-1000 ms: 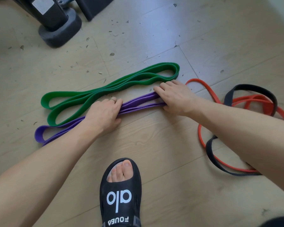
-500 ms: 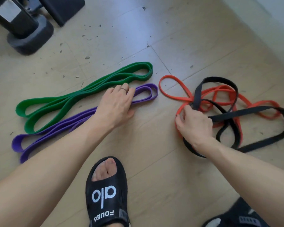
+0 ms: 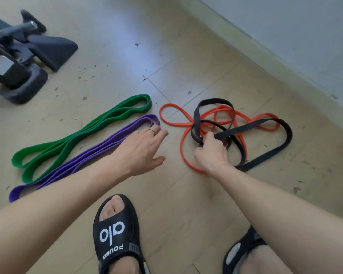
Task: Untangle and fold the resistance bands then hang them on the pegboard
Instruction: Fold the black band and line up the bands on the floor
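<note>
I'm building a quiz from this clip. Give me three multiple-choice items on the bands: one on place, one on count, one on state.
1. Which band lies directly beside the green band?
A purple
B black
C orange

2. How many bands lie on the floor?
A two
B four
C six

3. The black band and the orange band are:
A folded flat
B hung up
C tangled together

Key: 1 A, the purple band runs alongside it. 2 B, green, purple, orange, black. 3 C, their loops cross where the right hand grips the black one.
</note>
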{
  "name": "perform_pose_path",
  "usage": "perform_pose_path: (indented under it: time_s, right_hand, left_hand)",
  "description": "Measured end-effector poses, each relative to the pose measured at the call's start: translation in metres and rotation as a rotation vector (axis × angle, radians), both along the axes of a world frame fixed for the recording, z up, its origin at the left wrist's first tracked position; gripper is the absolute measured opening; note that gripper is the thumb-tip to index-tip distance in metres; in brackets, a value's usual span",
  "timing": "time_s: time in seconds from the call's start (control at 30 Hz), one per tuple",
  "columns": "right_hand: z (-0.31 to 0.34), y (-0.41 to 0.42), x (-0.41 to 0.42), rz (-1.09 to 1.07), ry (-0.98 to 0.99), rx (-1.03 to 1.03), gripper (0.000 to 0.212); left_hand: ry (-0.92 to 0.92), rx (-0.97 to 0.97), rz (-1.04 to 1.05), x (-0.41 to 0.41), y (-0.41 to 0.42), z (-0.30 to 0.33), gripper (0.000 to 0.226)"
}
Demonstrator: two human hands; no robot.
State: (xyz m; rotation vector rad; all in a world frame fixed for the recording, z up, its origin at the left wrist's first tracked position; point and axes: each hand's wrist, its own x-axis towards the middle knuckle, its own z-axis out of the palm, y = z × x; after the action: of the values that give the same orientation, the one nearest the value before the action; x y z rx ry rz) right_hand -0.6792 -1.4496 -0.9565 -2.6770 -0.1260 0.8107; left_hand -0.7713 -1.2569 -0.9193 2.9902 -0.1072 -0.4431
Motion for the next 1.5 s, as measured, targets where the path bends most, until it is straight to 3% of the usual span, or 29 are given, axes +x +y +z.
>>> perform_pose_path:
  time_s: [0.13,0.27,0.37,0.47,0.57,0.67,0.77,0.83,1.0,1.17,1.5]
  right_hand:
    - [0.076,-0.016,0.028,0.11,-0.081,0.11,0.022]
    - [0.164,-0.033,0.044,0.057,-0.212,0.294,0.018]
    - [0.229,-0.048,0.042,0.063,-0.318,0.4,0.018]
    - [0.284,-0.06,0.031,0.05,-0.4,0.507,0.016]
    - [0.321,-0.073,0.014,-0.076,-0.388,0.7,0.015]
    - [0.334,-0.091,-0.003,-0.193,-0.321,0.821,0.015]
    - [0.337,-0.103,-0.012,-0.231,-0.217,0.883,0.019]
    - [0.342,-0.107,-0.014,-0.228,-0.153,0.93,0.021]
    - [0.353,-0.11,-0.011,-0.234,-0.063,1.075,0.021]
    - [0.356,-0.111,-0.011,-0.213,0.106,1.266,0.012]
    - [0.356,-0.11,-0.002,-0.201,0.056,1.363,0.009]
  left_hand:
    - [0.036,-0.123,-0.003,0.015,-0.014,0.072,0.067]
    - [0.032,-0.297,0.074,0.038,-0.034,0.156,0.063]
    - [0.007,-0.318,0.07,0.053,-0.057,0.208,0.065]
    - [0.019,-0.382,0.074,0.059,-0.089,0.248,0.07]
    - [-0.014,-0.558,0.062,0.054,-0.129,0.267,0.058]
    - [-0.116,-0.855,0.095,0.043,-0.159,0.271,0.066]
    - [-0.166,-0.973,0.121,0.035,-0.169,0.264,0.045]
    - [-0.183,-1.001,0.125,0.031,-0.17,0.262,0.02]
    - [-0.258,-1.053,0.115,0.025,-0.168,0.274,0.013]
    - [-0.218,-1.021,0.108,0.021,-0.162,0.28,0.021]
    - [-0.188,-1.029,0.1,0.028,-0.158,0.28,0.03]
